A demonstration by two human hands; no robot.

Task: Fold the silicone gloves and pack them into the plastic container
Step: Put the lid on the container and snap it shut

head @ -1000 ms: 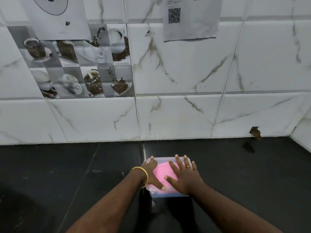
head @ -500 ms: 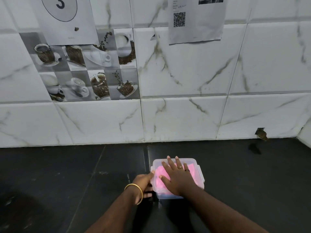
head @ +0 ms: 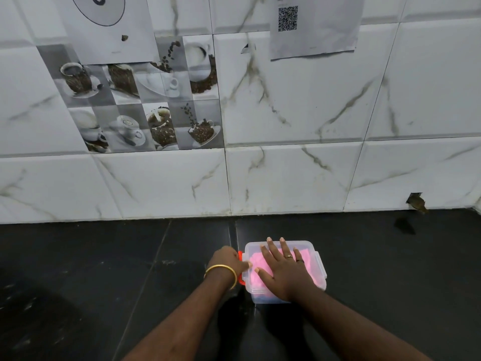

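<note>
A clear plastic container stands on the black counter with its translucent lid on. Folded pink silicone gloves show through the lid. My right hand lies flat on the lid with its fingers spread, covering much of the pink. My left hand, with a gold bangle on its wrist, is at the container's left side. Its fingers are curled on the orange latch there. A clear latch sits on the right side.
The black counter runs left and right of the container. A white marble-tiled wall rises just behind it, with coffee-picture tiles and two paper sheets. A small hole is in the wall at the right.
My left hand slid off the lid to the container's left side and closed on the orange latch. My right hand stayed flat on the lid.
</note>
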